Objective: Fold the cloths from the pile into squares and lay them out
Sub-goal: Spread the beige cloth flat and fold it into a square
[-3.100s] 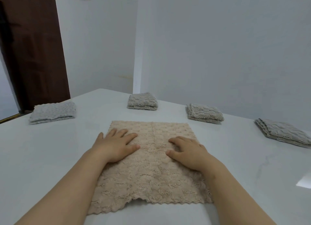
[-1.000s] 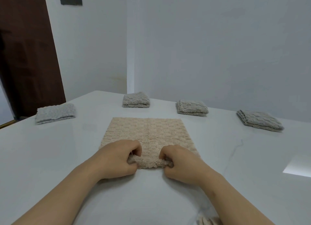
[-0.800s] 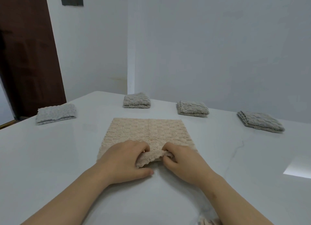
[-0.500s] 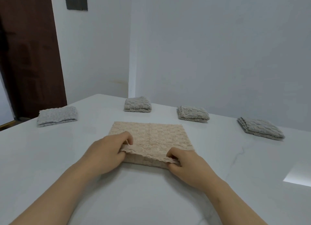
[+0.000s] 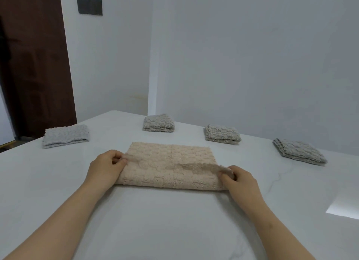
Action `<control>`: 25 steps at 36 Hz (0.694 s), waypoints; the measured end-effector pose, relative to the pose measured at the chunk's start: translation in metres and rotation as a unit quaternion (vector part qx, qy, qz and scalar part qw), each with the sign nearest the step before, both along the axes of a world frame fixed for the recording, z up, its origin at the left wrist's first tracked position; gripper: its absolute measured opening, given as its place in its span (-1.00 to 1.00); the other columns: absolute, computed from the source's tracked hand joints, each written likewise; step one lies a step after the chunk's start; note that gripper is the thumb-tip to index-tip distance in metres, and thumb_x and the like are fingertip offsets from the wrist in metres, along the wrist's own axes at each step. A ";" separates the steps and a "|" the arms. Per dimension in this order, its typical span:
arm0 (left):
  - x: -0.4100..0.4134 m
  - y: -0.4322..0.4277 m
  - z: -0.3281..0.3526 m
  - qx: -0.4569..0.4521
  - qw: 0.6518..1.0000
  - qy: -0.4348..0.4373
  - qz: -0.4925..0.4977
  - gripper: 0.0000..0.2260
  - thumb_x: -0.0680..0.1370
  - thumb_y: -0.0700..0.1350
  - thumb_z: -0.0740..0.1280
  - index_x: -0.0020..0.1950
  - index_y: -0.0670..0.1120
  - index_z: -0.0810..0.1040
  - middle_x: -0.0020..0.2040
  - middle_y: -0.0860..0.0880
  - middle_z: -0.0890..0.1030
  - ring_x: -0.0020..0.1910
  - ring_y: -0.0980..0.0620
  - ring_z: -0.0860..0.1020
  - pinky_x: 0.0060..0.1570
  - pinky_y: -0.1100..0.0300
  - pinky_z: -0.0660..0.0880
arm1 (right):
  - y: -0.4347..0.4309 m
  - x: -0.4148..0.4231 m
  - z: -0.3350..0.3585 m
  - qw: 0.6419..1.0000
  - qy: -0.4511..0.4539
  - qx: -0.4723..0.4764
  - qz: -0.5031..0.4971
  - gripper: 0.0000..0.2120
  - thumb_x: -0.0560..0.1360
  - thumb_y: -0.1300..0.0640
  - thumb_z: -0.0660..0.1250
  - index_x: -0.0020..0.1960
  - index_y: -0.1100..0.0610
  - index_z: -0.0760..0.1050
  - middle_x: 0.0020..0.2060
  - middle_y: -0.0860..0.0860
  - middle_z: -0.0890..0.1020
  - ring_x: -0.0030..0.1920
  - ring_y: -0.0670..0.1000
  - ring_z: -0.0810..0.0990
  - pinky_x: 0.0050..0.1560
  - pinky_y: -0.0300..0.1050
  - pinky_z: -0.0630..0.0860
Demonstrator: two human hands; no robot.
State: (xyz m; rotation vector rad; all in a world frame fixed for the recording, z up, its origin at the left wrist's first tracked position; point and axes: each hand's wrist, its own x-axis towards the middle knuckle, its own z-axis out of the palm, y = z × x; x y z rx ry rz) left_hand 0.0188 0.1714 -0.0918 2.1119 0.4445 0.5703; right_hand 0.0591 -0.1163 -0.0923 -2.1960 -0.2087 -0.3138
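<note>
A beige textured cloth (image 5: 171, 162) lies on the white table (image 5: 174, 220) in front of me, its near part turned over onto the far part. My left hand (image 5: 105, 167) pinches the lifted edge at the cloth's left corner. At the right corner my right hand (image 5: 240, 181) pinches the same edge. The edge sags a little between the two hands, about halfway across the cloth.
Several folded grey cloths lie spaced along the table's far side: one at the left (image 5: 65, 135), one at the middle (image 5: 159, 123), one further right (image 5: 222, 134), one at the far right (image 5: 299, 151). A dark door (image 5: 33, 65) stands at the left.
Both hands gripped the cloth's near edge at the middle, lifted it, slid apart to its corners and carried it away from me over the far part.
</note>
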 end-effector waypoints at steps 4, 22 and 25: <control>0.001 -0.005 0.001 0.110 0.990 0.065 -0.058 -0.95 0.61 -0.13 0.13 0.00 -0.06 0.36 -0.17 -0.04 0.51 -0.19 -0.02 0.43 -0.26 0.16 0.26 | 0.004 0.003 -0.001 0.999 -0.007 0.022 0.025 -0.73 0.52 0.25 0.21 -0.35 0.14 0.30 -0.46 -0.04 0.34 -0.45 -0.13 0.26 -0.41 -0.31 0.23; -0.002 -0.004 0.011 0.037 0.998 0.010 -0.043 -0.90 0.62 -0.10 0.12 0.02 -0.09 0.39 -0.18 -0.17 0.54 -0.30 0.02 0.42 -0.30 0.22 0.29 | 0.004 0.003 0.008 0.995 -0.082 0.012 -0.058 -0.66 0.48 0.28 0.20 -0.38 0.13 0.12 -0.50 0.00 0.22 -0.42 -0.01 0.17 -0.44 -0.25 0.19; 0.002 -0.008 0.005 0.052 0.998 -0.003 -0.044 -0.92 0.62 -0.11 0.12 0.01 -0.09 0.36 -0.18 -0.15 0.53 -0.31 0.04 0.41 -0.29 0.25 0.29 | 0.004 0.004 0.006 0.996 -0.074 0.034 -0.040 -0.67 0.52 0.25 0.20 -0.36 0.14 0.15 -0.47 0.01 0.26 -0.40 -0.01 0.20 -0.42 -0.28 0.21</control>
